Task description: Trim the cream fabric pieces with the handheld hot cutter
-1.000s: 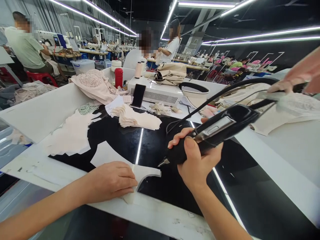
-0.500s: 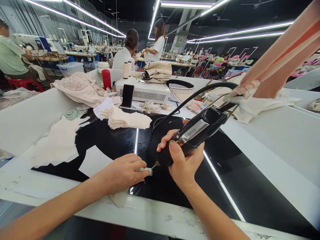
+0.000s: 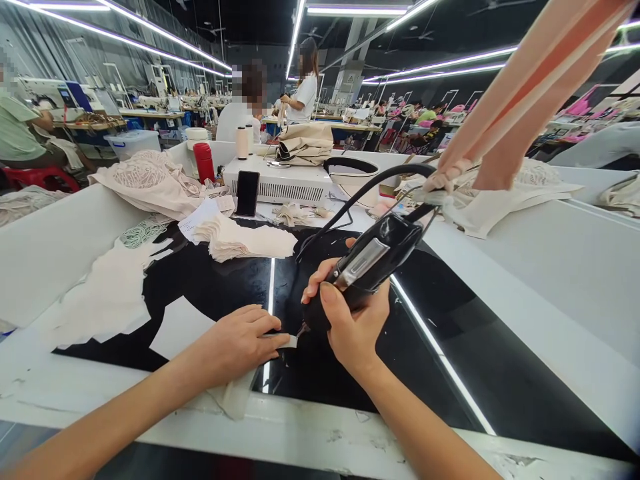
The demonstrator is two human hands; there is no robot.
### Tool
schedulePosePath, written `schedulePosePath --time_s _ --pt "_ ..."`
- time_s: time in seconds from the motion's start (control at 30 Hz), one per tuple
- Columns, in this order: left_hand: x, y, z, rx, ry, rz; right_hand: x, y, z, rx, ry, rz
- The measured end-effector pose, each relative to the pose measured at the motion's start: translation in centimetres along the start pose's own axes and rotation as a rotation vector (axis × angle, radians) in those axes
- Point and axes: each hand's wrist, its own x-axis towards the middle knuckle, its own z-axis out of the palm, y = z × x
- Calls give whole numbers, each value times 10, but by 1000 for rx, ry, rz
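My right hand (image 3: 353,320) is wrapped round a black handheld tool (image 3: 367,267) with a silver plate, its thin tip pointing down to the left. A black cable (image 3: 360,193) and peach cloth strips (image 3: 530,100) run up from the tool. My left hand (image 3: 245,343) presses a small pale strip (image 3: 287,341) against the glossy black board (image 3: 320,373), fingers closed over it. The tool's tip is beside the strip's right end; whether they touch is unclear. Pale fabric (image 3: 235,397) hangs below my left hand at the board's front edge.
Beyond my hands lie a stack of cream fabric pieces (image 3: 245,239), a phone (image 3: 247,193) and a white vented box (image 3: 280,183). Cut fabric (image 3: 107,293) and a white sheet (image 3: 180,327) lie left. A red bottle (image 3: 203,162) stands behind. People sit and stand farther back.
The view has shifted slightly, so most things appear farther left. The tool remains in my right hand, and my left hand still holds the strip, with its end a little more exposed.
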Motion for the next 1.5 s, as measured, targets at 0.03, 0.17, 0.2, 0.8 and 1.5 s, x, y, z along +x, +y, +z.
schedulePosePath --time_s 0.03,0.17,0.2,0.8,1.5 --pt "0 0 0 3 -1 1 0 0 0 5 -2 -4" --pt "0 1 -1 24 -10 -4 0 0 0 5 -8 0" --pt "0 1 -1 28 -11 -6 0 0 1 2 -6 4" --pt "0 1 0 32 17 11 -1 -2 3 -15 3 6" --pt "-6 0 -4 -37 7 -15 -10 -12 2 -11 -9 39"
